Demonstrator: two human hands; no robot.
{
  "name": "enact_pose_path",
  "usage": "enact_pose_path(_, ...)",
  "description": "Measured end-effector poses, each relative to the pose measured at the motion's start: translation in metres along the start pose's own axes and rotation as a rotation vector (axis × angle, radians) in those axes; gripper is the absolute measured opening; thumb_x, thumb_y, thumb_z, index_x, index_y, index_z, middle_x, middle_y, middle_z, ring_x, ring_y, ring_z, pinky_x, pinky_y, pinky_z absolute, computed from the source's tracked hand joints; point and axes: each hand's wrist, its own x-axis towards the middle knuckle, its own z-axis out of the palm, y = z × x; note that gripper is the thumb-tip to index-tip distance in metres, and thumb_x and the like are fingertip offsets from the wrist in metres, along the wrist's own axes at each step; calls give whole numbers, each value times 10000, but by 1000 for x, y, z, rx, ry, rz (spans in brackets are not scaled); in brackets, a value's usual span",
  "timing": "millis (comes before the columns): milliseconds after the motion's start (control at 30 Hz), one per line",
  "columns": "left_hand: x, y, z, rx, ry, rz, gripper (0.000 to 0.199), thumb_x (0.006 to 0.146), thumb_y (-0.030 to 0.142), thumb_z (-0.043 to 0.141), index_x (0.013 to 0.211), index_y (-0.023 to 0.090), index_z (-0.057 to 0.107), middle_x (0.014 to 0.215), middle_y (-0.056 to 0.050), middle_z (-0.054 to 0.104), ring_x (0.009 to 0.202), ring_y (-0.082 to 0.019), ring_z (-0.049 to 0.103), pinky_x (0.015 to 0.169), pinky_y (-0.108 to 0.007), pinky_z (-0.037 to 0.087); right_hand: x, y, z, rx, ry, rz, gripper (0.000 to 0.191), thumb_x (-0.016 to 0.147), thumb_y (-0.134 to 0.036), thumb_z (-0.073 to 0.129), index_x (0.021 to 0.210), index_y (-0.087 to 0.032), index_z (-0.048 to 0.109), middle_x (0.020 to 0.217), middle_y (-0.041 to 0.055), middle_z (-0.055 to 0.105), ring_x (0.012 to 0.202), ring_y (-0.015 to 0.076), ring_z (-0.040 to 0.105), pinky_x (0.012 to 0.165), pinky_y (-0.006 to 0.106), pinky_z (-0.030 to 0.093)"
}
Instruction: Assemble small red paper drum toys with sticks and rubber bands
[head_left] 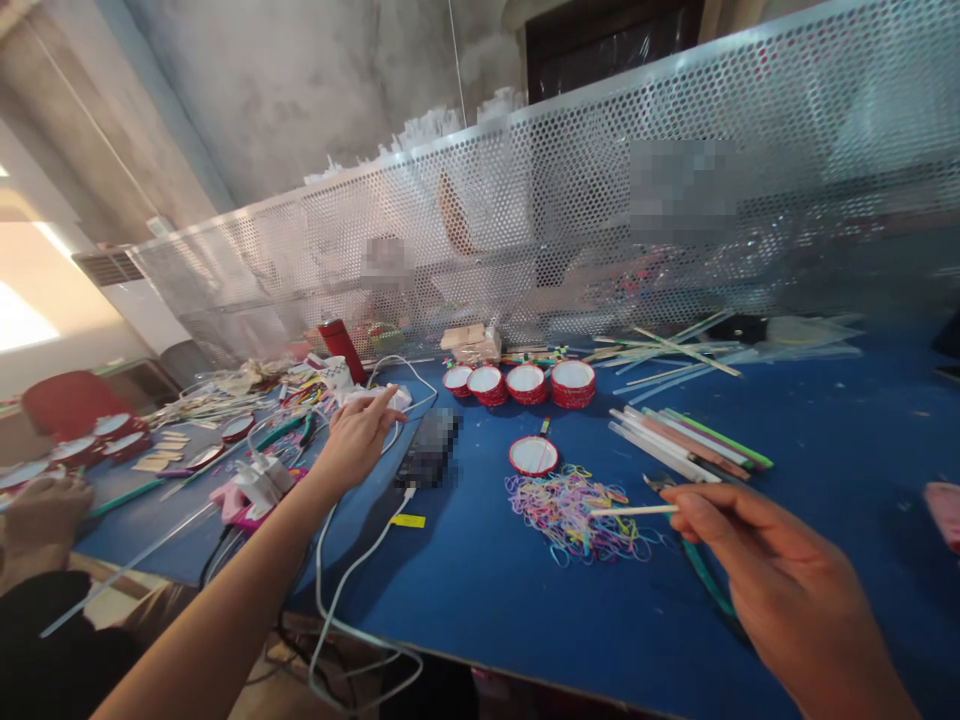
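My right hand (765, 570) pinches a thin pale stick (634, 511), whose free end points left over a pile of coloured rubber bands (581, 515). Green-handled pliers (709, 580) lie partly hidden behind that hand. Reaching forward, my left hand (358, 435) has its fingers stretched out beside a white cable and a white crumpled item, left of a dark phone (427, 447); it grips nothing that I can see. A single red-rimmed white disc (534, 455) lies just behind the rubber bands.
Stacks of red-rimmed discs (527, 383) stand behind. Coloured tubes (690, 445) lie to the right. A red bottle (341, 350), a power strip with plugs (259, 485) and another person's hand (46, 520) are on the left. A perforated metal screen (480, 250) borders the blue table (480, 590).
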Motion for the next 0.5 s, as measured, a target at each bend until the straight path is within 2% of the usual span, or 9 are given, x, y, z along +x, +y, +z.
enact_pose_path(133,-12,0,1,-90,-17,94,514,1002,353,265,1500,243,323,1190,-42,697,1296,-235,447,1100,-447,297,0,0,0,16,11,18,310,778,-537,673,830,-240,747,749,25,724,668,179,667,583,232,559)
enact_pose_path(267,-31,0,0,-168,-55,204,491,1006,331,267,1477,246,375,1162,-35,703,1283,-219,459,1105,-411,307,-1,-1,-1,8,18,38,327,775,-545,674,836,-232,748,763,32,728,672,174,667,563,219,547)
enact_pose_path(367,-45,0,0,-192,-95,239,485,1006,313,270,1471,242,391,1141,-47,707,1286,-230,456,1114,-427,294,-1,-1,-1,30,12,45,334,769,-543,681,845,-225,748,804,37,737,692,176,675,571,218,551)
enact_pose_path(500,-57,-1,3,-208,-120,278,483,1009,287,279,1480,238,372,1134,-60,707,1268,-239,470,1106,-475,296,-1,-2,-1,48,6,58,314,762,-519,696,856,-224,748,747,21,724,666,166,671,579,213,559)
